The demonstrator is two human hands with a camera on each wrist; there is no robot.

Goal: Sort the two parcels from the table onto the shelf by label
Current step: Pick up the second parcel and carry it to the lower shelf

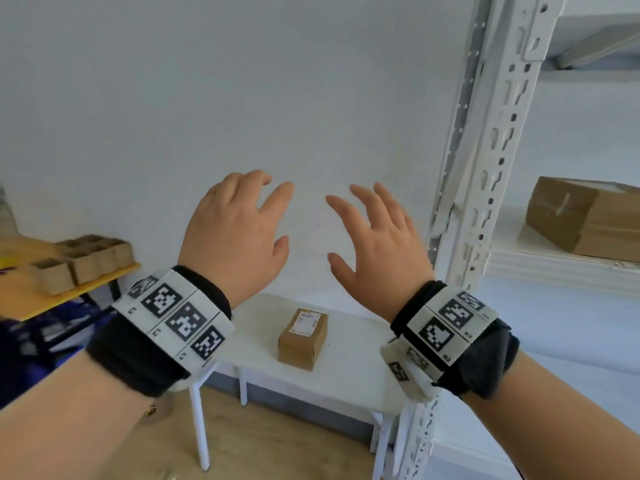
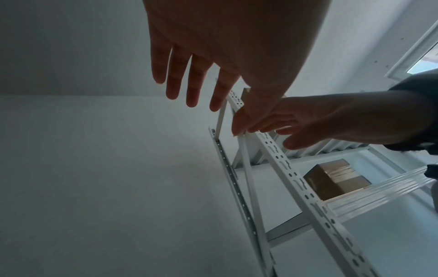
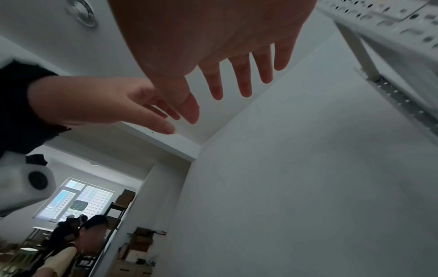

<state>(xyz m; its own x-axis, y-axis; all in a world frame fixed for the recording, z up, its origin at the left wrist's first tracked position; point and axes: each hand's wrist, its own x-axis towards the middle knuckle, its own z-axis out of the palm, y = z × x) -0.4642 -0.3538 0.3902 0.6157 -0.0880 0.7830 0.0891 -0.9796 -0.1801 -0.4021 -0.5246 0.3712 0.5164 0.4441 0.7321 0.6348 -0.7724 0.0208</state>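
On the white bench [image 1: 349, 382], left of the rack's slotted upright [image 1: 485, 188], one small cardboard parcel [image 1: 303, 338] sits with its printed label facing up; text too small to read. That's the only parcel on the bench in view. Right of the upright, on the shelf board [image 1: 554, 271], a bigger brown taped box [image 1: 585, 216] already lies flat; left wrist view shows it too [image 2: 336, 178], behind the upright. Likely that's the first parcel sorted, so you're about halfway, judging from where things lie only. I can't confirm it went to the correct level, no shelf labels visible.

Your left hand [image 1: 239, 237] and right hand [image 1: 377, 240] are both raised above the bench, left of the upright, backs toward the head camera, well apart from the small parcel below. Fingers [image 2: 192, 82] of the left spread and straight, nothing held. Right-hand fingers [image 3: 241, 78] same, splayed, empty. The two hands are near each other, not touching.

Left to do: come down to the small parcel, read its label, grip it, carry it right past the upright, set it on the matching shelf. Both hands free, so either works.

Further left of the upright, an orange-edged table [image 1: 69, 296] carries pulp seedling trays [image 1: 79, 261]; not part of the task. Another person [image 3: 78, 243] is visible in the far room in the right wrist view.
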